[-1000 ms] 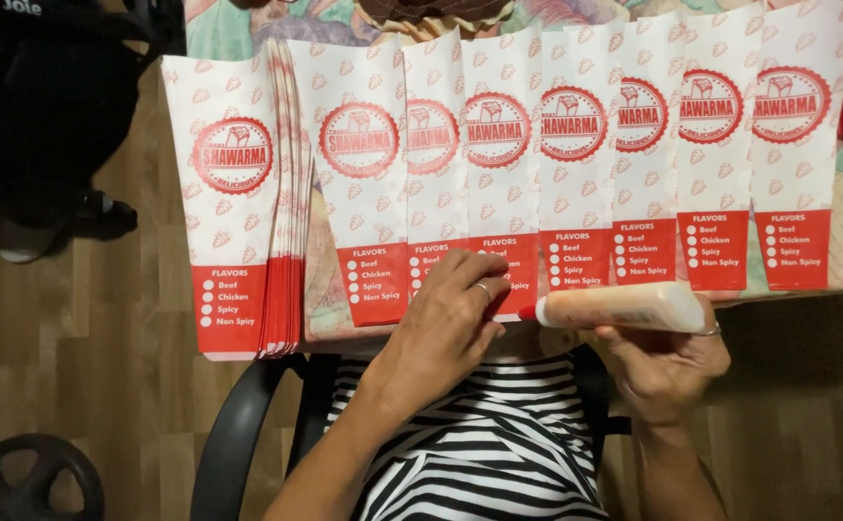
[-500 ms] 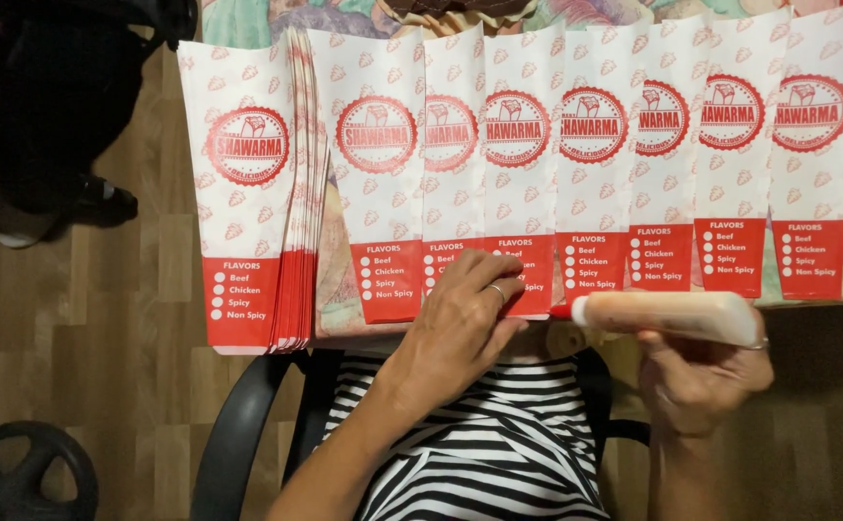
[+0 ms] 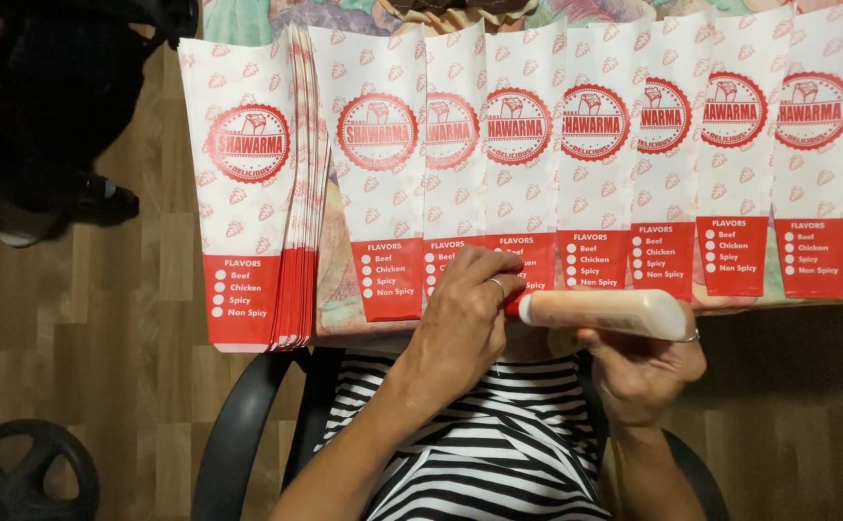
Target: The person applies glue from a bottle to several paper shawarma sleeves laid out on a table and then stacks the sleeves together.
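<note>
Far left: dark wheel-like object (image 3: 18, 473) on the wood floor, cut off by the bottom edge; can't tell what it is. Above it a black mass (image 3: 45, 106) in shadow, no detail readable.

Stack of paper bags (image 3: 252, 198), white with red print, hangs over the table edge (image 3: 339, 299); sheet edges fan out on its right side. Right of it, a row of single bags (image 3: 595, 154) overlapping side by side, tops cut off by the frame, the last one clipped at the right edge. Patterned cloth shows through the gaps.

Centre: left hand (image 3: 465, 318), ring on one finger, fingertips pinched on the red cap (image 3: 515, 306) of the glue bottle (image 3: 605, 313). Cap mostly hidden under the fingers, so can't tell whether it's on or off. The hand covers the lower end of one bag.

Bottle is white, lying roughly level just below the table edge, in front of the torso. Right hand (image 3: 638, 371) curls around it from beneath; fingers wrap behind the bottle, out of sight, thumb side showing.

Below: striped shirt (image 3: 479, 444), black chair arms (image 3: 238, 434) either side, the right one mostly hidden by the forearm.
</note>
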